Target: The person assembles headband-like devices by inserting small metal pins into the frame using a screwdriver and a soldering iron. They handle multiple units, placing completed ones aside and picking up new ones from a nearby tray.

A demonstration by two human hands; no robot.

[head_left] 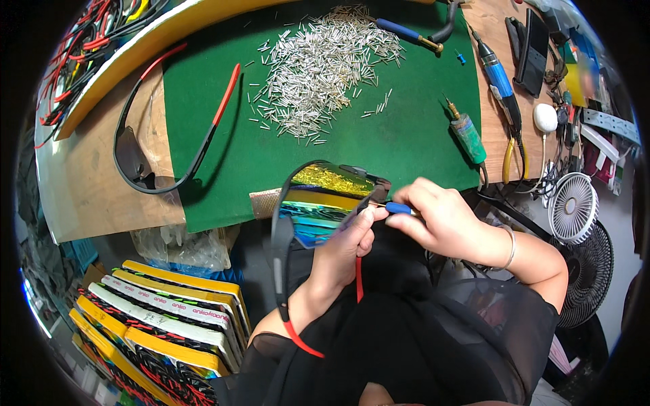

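My left hand [345, 247] is closed on a pair of black wraparound sunglasses [279, 250] with mirrored lenses and red temple tips. Yellow and blue reflections fill the lens [325, 203]. Pinched in my right hand [440, 220] is a small screwdriver [399, 208] with a blue handle. Its thin shaft points left and meets the frame near the hinge, beside my left thumb. Whether a screw sits at the tip is too small to tell. Farther left, a second pair of sunglasses [191, 169] lies across the green mat and the wooden table, its red-tipped temples pointing away from me.
A heap of small metal pins [318, 68] covers the far middle of the green mat [406, 128]. To the right lie a green-handled tool [467, 137], a blue electric screwdriver [497, 81] and a white fan [573, 208]. Trays of eyewear parts [162, 311] stand at lower left.
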